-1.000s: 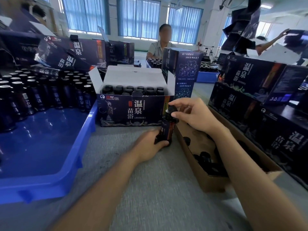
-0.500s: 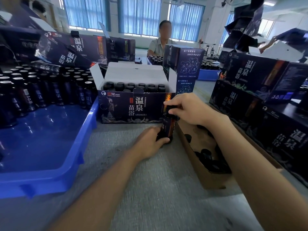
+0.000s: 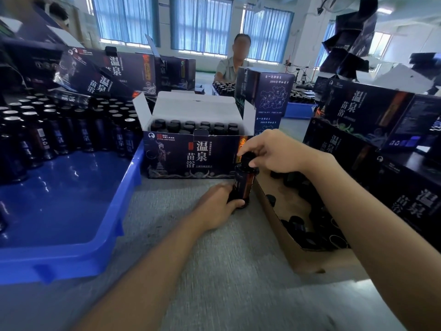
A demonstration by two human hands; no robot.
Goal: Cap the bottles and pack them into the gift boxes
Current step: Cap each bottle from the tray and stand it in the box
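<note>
Head view, left to right: one blue tray (image 3: 71,259) at the left edge holds dozens of bottles (image 3: 59,139), too many to count. One open gift box (image 3: 191,158) at centre shows rows of capped tops, and just right of it the left hand (image 3: 214,206) grips the base of one upright bottle (image 3: 242,185) while the right hand (image 3: 274,151) pinches its cap (image 3: 245,158), beside one carton (image 3: 286,240) of loose caps (image 3: 300,225) at lower right. Gripped only low down, the bottle could tip under the twist, or the cap could seat crooked, I judge.
</note>
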